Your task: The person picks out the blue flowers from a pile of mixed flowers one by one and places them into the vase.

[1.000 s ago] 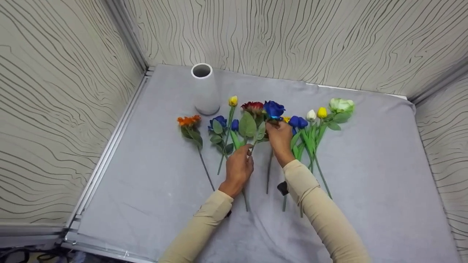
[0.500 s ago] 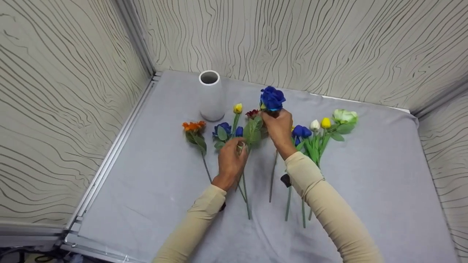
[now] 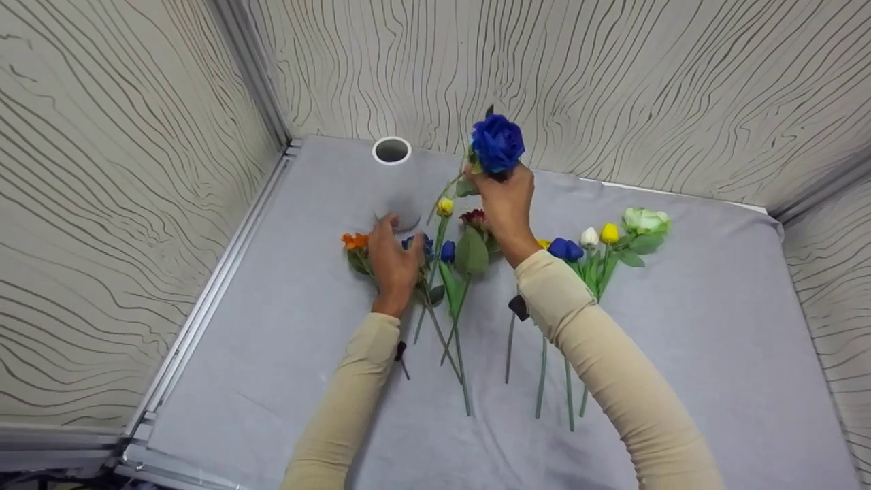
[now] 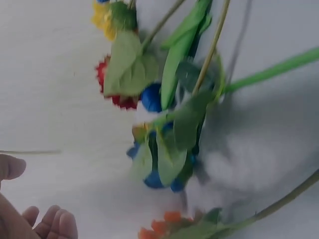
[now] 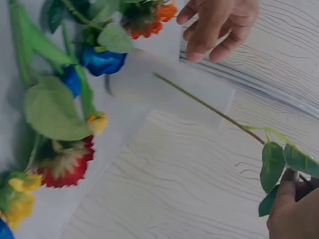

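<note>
- Holding a blue rose [image 3: 498,143] up over the table: the right hand [image 3: 508,204] has its stem pinched just under the bloom, and the bare end slants down toward the vase side.
- Left hand [image 3: 395,265] has nothing in it, thumb and fingers apart, right near the base of the white vase [image 3: 396,187].
- Vase is upright, mouth up, toward the back left.
- Orange flower [image 3: 354,241], red flower [image 3: 473,216] and yellow tulip [image 3: 445,207] lie on the grey cloth [image 3: 694,354].
- Pale green flower [image 3: 645,220] lies off right.

Wavy-lined panels [image 3: 544,75] and a metal rail [image 3: 216,286] border the grey cloth [image 3: 680,347]
</note>
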Demonstrator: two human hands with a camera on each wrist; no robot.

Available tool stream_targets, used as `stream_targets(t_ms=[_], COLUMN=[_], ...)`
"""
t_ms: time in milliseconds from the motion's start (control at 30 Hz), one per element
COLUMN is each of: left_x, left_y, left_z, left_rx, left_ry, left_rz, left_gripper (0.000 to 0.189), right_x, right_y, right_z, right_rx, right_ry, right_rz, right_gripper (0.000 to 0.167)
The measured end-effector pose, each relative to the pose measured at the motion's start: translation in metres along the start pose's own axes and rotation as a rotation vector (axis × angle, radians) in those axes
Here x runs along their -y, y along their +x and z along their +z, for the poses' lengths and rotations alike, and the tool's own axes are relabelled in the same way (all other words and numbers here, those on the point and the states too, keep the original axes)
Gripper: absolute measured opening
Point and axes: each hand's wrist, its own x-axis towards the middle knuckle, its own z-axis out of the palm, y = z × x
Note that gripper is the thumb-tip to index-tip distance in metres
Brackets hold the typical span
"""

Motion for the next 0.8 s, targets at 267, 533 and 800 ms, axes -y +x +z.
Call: stream_targets(t_ms=[267,533,800], left_x=[0.004,0.006,0.009], left_y=[0.023,0.039,0.056], left_z=[0.004,0.012,0.021], left_rx=[-0.059,-0.09,-0.131], left_ry=[-0.008,0.021,0.019], left_rz=[-0.135,-0.223,-0.266], left_gripper=[0.048,0.053,0.053], right_x=[0.011,0.026,0.036], right_y=[0.011,0.02,0.022], right_z=[0.019,0.032,0.04], right_rx=[-0.014,0.004,-0.001], right_ry=[0.137,0.111,0.005], right_rz=[-0.102,-0.136,-0.147], right_gripper=[0.012,0.016,0.023])
